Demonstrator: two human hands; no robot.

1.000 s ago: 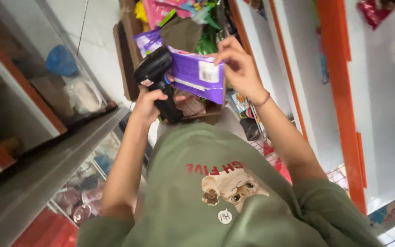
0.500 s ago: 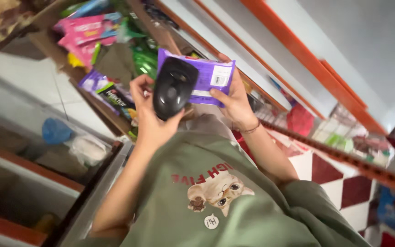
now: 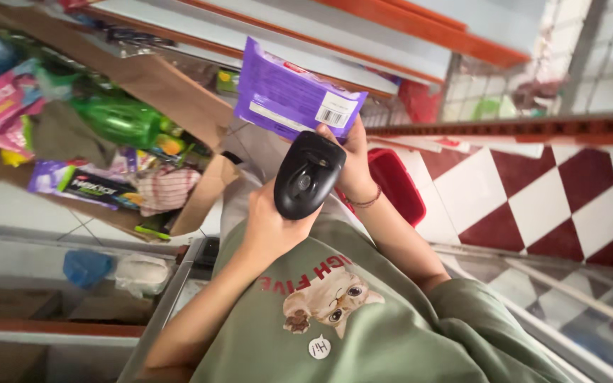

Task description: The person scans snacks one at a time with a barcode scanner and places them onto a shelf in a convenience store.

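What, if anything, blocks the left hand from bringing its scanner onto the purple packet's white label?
Nothing apparent, so probably yes. The left hand holds the black scanner just below the white label, which shows uncovered; the right hand grips the purple packet's lower edge beside it.

The purple packet [image 3: 289, 99] in the right hand [image 3: 352, 159] looks like thin plastic film, smooth and faintly glossy, with a matt white paper-like label at its lower corner. The black scanner [image 3: 306, 175] gripped by the left hand [image 3: 267, 227] is hard moulded plastic, smooth with a soft sheen along its rounded back. The green shirt [image 3: 363, 319] is matt cotton-like cloth carrying a flat printed picture. The cardboard box [image 3: 179, 99] looks dull brown and rough, and the packets inside it are shiny plastic. The green bottle [image 3: 118, 120] is clear glossy plastic. The red basket [image 3: 395, 184] is smooth plastic. The floor tiles [image 3: 526, 206] look glazed.
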